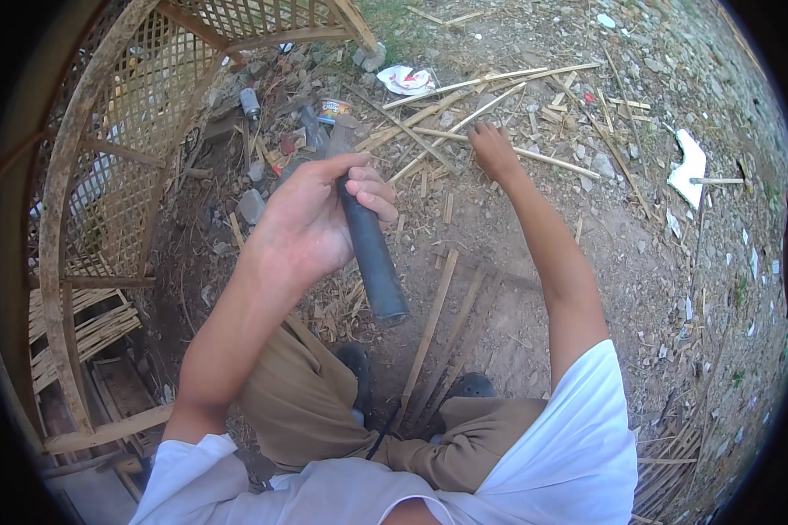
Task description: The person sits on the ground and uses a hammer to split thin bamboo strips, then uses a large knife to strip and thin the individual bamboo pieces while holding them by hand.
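My left hand [311,214] is raised in front of me, its fingers wrapped round a dark grey cylindrical bar [372,254]. The bar tilts, with its blunt lower end towards me and its upper end sticking out above my fingers. My right arm stretches out to the far side, where my right hand [494,153] is low over a pile of wooden strips. Its curled fingers close on a pale wooden strip [556,163] that runs out on both sides of the hand. The fingertips are partly hidden. Longer strips [429,337] lie on the ground between my feet.
A curved wooden lattice frame [61,192] stands at the left. Beyond my hands lie a crumpled white wrapper [407,80], a colourful tub [334,109] and stones. A white foam piece [689,166] lies at the right; thin sticks [670,464] are heaped at the lower right.
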The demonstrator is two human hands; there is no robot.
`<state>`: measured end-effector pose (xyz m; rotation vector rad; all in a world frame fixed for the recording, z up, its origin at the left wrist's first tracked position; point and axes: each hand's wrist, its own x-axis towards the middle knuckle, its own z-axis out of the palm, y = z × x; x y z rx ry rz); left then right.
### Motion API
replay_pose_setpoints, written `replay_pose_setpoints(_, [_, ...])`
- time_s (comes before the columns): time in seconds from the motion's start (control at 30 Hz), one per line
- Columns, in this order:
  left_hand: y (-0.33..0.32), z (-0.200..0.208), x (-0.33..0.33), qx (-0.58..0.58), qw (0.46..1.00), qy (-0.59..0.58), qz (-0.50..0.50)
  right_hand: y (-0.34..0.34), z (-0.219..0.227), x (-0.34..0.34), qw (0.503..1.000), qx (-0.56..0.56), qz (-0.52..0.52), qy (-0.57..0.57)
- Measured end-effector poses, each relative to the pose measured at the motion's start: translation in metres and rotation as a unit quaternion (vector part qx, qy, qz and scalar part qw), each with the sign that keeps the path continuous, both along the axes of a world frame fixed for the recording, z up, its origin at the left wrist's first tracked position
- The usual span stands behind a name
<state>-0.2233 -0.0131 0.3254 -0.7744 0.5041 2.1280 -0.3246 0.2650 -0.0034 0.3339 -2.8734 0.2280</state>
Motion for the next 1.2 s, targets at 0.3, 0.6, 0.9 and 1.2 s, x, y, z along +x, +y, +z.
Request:
replay_pose_setpoints(0.3, [0.011, -0.004, 0.026, -0.022, 0.999, -0.005, -0.030, -0.132, -0.013, -0.029, 0.982, 0.127, 0.137, -0.028])
replay_pose_setpoints(0.6, [0.007, 0.005, 0.030, -0.021, 0.999, 0.013, -0.044, -0.129, -0.012, -0.034, 0.975, 0.184, 0.102, -0.073])
replay_pose_setpoints(0.9, [-0.005, 0.016, 0.016, 0.024, 0.997, 0.068, 0.004, -0.132, 0.089, 0.001, 0.992, 0.066, 0.098, -0.047])
replay_pose_setpoints(1.2, [-0.012, 0.052, 0.029, 0.143, 0.982, 0.120, 0.005, -0.103, 0.269, 0.004, 0.983, -0.066, -0.002, 0.168])
